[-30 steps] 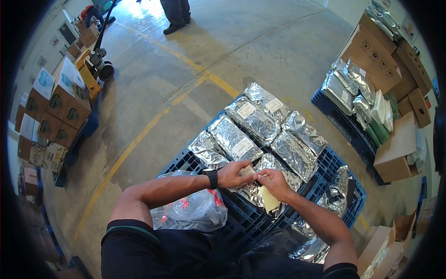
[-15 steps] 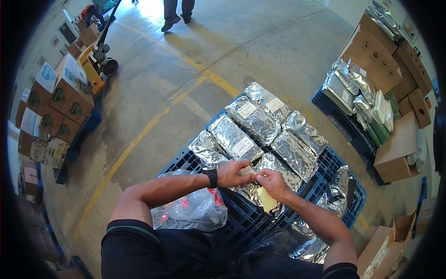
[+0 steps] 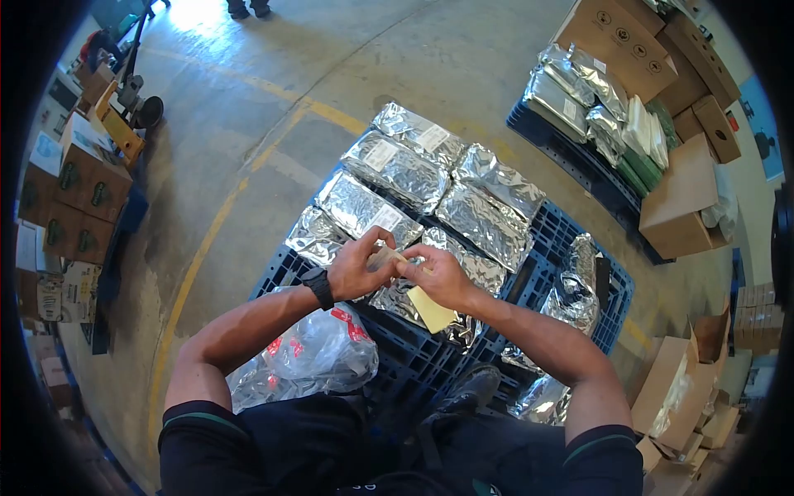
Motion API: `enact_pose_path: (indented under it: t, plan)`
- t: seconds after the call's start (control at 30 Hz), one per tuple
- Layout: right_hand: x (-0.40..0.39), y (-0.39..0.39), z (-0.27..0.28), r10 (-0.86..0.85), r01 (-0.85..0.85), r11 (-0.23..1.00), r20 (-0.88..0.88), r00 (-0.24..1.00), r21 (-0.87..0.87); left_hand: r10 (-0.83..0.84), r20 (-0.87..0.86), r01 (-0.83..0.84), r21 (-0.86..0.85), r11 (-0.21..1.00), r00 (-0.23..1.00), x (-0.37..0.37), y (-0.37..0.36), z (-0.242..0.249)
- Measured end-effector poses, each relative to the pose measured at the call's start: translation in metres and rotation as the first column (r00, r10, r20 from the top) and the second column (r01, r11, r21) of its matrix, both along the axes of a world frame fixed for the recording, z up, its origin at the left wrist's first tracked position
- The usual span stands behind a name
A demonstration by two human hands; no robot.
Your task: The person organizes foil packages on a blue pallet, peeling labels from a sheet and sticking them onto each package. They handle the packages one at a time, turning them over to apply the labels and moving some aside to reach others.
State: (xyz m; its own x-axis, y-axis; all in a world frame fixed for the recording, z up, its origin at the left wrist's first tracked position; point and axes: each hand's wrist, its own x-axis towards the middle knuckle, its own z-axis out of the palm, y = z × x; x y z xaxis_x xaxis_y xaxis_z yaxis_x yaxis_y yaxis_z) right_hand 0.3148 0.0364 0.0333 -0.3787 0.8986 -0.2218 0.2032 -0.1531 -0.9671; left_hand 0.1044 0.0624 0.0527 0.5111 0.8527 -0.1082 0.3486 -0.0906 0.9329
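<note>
My left hand (image 3: 357, 266), with a black watch on its wrist, pinches a pale slip (image 3: 382, 259) whose kind I cannot make out. My right hand (image 3: 436, 274) meets it, fingertips pressed together at the slip's edge. A sheet of yellow paper (image 3: 430, 309) hangs below my right hand, seemingly held in its curled fingers. Both hands are above silver foil packages (image 3: 364, 203) laid in rows on a blue plastic pallet (image 3: 550, 240). Several packages carry white labels (image 3: 381, 155). Part of the foil beneath the hands is hidden.
Clear plastic wrap with red print (image 3: 318, 351) lies by the pallet's left side. More foil packages (image 3: 579, 289) lie at right. Cartons stand on another pallet (image 3: 91, 190) at left, near a yellow pallet jack (image 3: 116, 124). An open cardboard box (image 3: 678, 207) stands right. A person's feet (image 3: 248, 10) show far off.
The view has shifted, so the pallet sits further left and higher. My hands stay together at the pale slip, the left fingers now more raised. The distant person's legs are further off.
</note>
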Motion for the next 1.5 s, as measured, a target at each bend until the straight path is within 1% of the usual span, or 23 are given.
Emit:
enact_pose_path:
  t: [0.1, 0.17, 0.23, 0.3, 0.33, 0.37, 0.47, 0.57, 0.6, 0.63, 0.67, 0.7, 0.73, 0.77, 0.8, 0.97, 1.07, 1.17, 1.23, 1.3, 1.37, 1.43, 1.5]
  plan:
    - [0.002, 0.003, 0.000, -0.002, 0.007, 0.998, -0.078, 0.997, 0.064, -0.004, 0.042, 0.006, -0.041, 0.999, 0.999, 0.000, 0.001, 0.002]
    - [0.007, 0.000, -0.002, 0.005, 0.002, 0.994, -0.068, 0.998, 0.108, -0.019, -0.129, 0.040, 0.156, 0.987, 0.991, -0.004, 0.003, -0.011]
    - [0.012, -0.006, -0.007, 0.015, -0.006, 0.990, -0.065, 0.998, 0.138, 0.066, -0.106, -0.045, 0.189, 0.981, 0.992, -0.003, -0.003, -0.018]
    - [0.017, -0.010, -0.008, -0.077, 0.076, 0.983, -0.005, 0.997, 0.166, 0.134, -0.165, -0.077, 0.313, 0.947, 0.977, -0.009, -0.001, -0.026]
    - [0.014, -0.009, -0.003, -0.169, 0.178, 0.976, -0.078, 0.983, 0.129, 0.166, -0.237, -0.095, 0.283, 0.954, 0.957, -0.013, 0.005, -0.025]
    - [0.018, -0.007, -0.007, -0.167, 0.176, 0.976, -0.078, 0.983, 0.131, 0.168, -0.237, -0.097, 0.285, 0.954, 0.957, -0.018, 0.007, -0.029]
    - [0.032, -0.002, -0.011, -0.410, 0.414, 0.900, -0.057, 0.910, 0.138, 0.274, -0.197, -0.198, 0.334, 0.922, 0.941, -0.035, 0.009, -0.044]
    - [0.040, 0.014, -0.032, -0.617, 0.612, 0.786, -0.164, 0.769, -0.085, 0.309, -0.109, -0.219, 0.490, 0.844, 0.945, -0.046, 0.006, -0.033]
    - [0.046, 0.015, -0.026, -0.618, 0.612, 0.786, -0.169, 0.768, -0.088, 0.278, -0.105, -0.161, 0.605, 0.780, 0.955, -0.050, 0.007, -0.025]
    - [0.053, 0.015, -0.015, -0.502, 0.468, 0.859, -0.160, 0.850, -0.206, 0.276, -0.110, -0.156, 0.607, 0.779, 0.955, -0.054, 0.009, -0.009]
    - [0.057, 0.014, -0.008, -0.375, 0.309, 0.896, -0.170, 0.911, -0.320, 0.118, -0.172, 0.078, 0.824, 0.561, 0.978, -0.059, 0.015, 0.009]
    - [0.058, 0.011, -0.014, -0.372, 0.305, 0.900, -0.182, 0.910, -0.311, -0.009, -0.282, 0.276, 0.931, 0.239, 0.959, -0.059, 0.014, 0.028]
    - [0.056, 0.013, -0.020, -0.354, 0.267, 0.900, -0.218, 0.910, -0.345, -0.020, -0.274, 0.274, 0.951, 0.144, 0.962, -0.058, 0.017, 0.049]
    - [0.053, 0.013, -0.025, -0.336, 0.226, 0.897, -0.253, 0.907, -0.379, -0.023, -0.280, 0.280, 0.949, 0.145, 0.960, -0.056, 0.018, 0.066]
    - [0.049, 0.009, -0.002, -0.259, 0.113, 0.913, -0.342, 0.903, -0.392, -0.061, -0.283, 0.287, 0.956, 0.066, 0.957, -0.056, 0.019, 0.080]
    - [0.040, 0.005, -0.003, -0.069, -0.047, 0.943, -0.333, 0.940, -0.330, -0.151, -0.281, 0.255, 0.952, -0.170, 0.948, -0.041, -0.004, 0.113]
    - [0.027, 0.007, -0.011, -0.058, -0.037, 0.967, -0.359, 0.932, -0.252, -0.159, -0.285, 0.258, 0.951, -0.171, 0.945, -0.038, -0.006, 0.117]
    - [0.021, 0.003, 0.033, 0.003, -0.100, 0.967, -0.380, 0.925, -0.236, -0.143, -0.283, 0.259, 0.952, -0.165, 0.948, -0.038, -0.011, 0.118]
    - [0.022, 0.020, 0.038, 0.007, -0.136, 0.939, -0.379, 0.926, -0.316, -0.139, -0.283, 0.267, 0.956, -0.122, 0.949, -0.041, -0.002, 0.121]
    - [0.019, 0.038, 0.063, 0.146, -0.205, 0.967, -0.331, 0.932, -0.151, -0.195, -0.249, 0.244, 0.969, -0.050, 0.949, -0.041, 0.010, 0.125]
    - [0.006, 0.047, 0.096, 0.193, -0.233, 0.966, -0.285, 0.939, -0.112, -0.219, -0.229, 0.242, 0.970, 0.032, 0.948, -0.044, 0.021, 0.120]
    - [-0.008, 0.048, 0.109, 0.429, -0.417, 0.901, -0.100, 0.898, 0.120, -0.124, -0.161, 0.174, 0.980, 0.101, 0.979, -0.037, 0.019, 0.115]
    - [-0.019, 0.050, 0.117, 0.470, -0.457, 0.882, -0.149, 0.870, 0.113, -0.061, -0.161, 0.168, 0.976, 0.135, 0.985, -0.040, 0.022, 0.115]
